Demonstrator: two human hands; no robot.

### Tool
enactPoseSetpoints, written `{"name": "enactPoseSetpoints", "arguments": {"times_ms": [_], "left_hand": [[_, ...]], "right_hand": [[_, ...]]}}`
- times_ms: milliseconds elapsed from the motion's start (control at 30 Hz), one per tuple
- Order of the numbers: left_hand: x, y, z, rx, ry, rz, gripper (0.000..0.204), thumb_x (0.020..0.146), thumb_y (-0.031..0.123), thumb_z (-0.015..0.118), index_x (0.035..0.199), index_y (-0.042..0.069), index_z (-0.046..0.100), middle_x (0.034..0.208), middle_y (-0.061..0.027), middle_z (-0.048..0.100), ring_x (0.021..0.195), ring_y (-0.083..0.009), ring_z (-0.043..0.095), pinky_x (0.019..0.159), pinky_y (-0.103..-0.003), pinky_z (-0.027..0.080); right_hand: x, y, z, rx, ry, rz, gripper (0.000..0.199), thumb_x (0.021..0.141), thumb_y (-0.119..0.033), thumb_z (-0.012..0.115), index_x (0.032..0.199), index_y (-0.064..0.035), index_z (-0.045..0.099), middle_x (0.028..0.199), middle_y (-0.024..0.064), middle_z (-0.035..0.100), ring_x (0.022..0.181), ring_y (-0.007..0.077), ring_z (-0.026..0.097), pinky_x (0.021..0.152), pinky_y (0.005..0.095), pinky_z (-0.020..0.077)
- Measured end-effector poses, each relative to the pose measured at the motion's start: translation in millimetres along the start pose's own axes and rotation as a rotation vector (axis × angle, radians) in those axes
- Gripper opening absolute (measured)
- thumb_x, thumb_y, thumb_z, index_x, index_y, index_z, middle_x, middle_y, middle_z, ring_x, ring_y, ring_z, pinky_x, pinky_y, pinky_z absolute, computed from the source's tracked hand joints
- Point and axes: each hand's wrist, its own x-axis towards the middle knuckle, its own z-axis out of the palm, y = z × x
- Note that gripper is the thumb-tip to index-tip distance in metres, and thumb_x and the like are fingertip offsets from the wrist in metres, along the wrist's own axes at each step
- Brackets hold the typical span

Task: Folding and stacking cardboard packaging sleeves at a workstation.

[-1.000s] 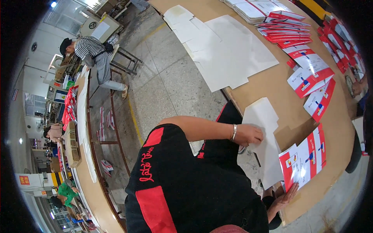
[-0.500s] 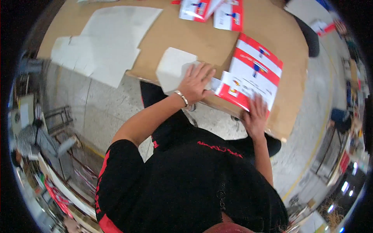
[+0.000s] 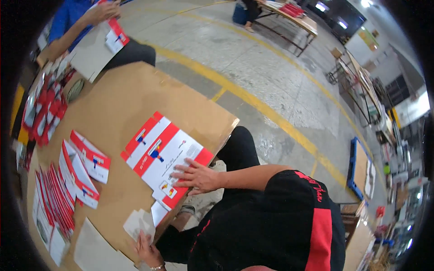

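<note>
Turned well round since the frame before, with more of a co-worker [image 3: 71, 35] and a row of folded cartons [image 3: 53, 198] in view at left. Reaching further onto the printed sheet [image 3: 169, 151] with the right hand [image 3: 199, 177]; at the white card's [image 3: 140, 221] near edge with the left hand [image 3: 147, 250], rather than spread over it. Blurred around the card; cut off near the left wrist. Resting right palm down, with splayed, unclenched fingers, on the sheet at the worktop's [image 3: 181, 99] edge; touching the card at left, impossible to tell whether gripping.
</note>
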Motion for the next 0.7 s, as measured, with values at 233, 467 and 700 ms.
{"name": "enactPoseSetpoints", "arguments": {"times_ms": [233, 467, 700], "left_hand": [[12, 3, 5, -0.216, 0.093, -0.209, 0.064, 0.091, 0.037, 0.06, 0.136, -0.004, 0.04, 0.128, -0.0251, 0.05, 0.117, -0.0352, 0.049, 0.1, -0.042, 0.039], [44, -40, 93, 0.58, 0.714, -0.447, 0.054, 0.087, 0.034, 0.062, 0.125, -0.004, 0.052, 0.114, -0.0213, 0.058, 0.099, -0.0321, 0.057, 0.087, -0.043, 0.045], [80, -40, 130, 0.49, 1.022, -0.189, 0.046, 0.088, 0.025, 0.059, 0.122, -0.005, 0.052, 0.116, -0.0223, 0.055, 0.102, -0.0334, 0.056, 0.089, -0.043, 0.045]], "right_hand": [[1, -1, 17, 0.09, 0.117, -0.027, 0.057, 0.089, -0.05, 0.053, 0.138, -0.0226, 0.044, 0.15, 0.008, 0.033, 0.141, 0.0322, 0.023, 0.111, 0.0604, 0.0119], [3, -5, 19, 0.085, 0.155, -0.037, 0.052, 0.092, -0.05, 0.047, 0.136, -0.0217, 0.048, 0.147, 0.0086, 0.037, 0.14, 0.0318, 0.025, 0.111, 0.0604, 0.0123], [-5, 2, 29, 0.025, 0.185, -0.04, 0.045, 0.095, -0.044, 0.046, 0.135, -0.0239, 0.048, 0.146, 0.0068, 0.039, 0.139, 0.0311, 0.028, 0.109, 0.061, 0.0151]]}}
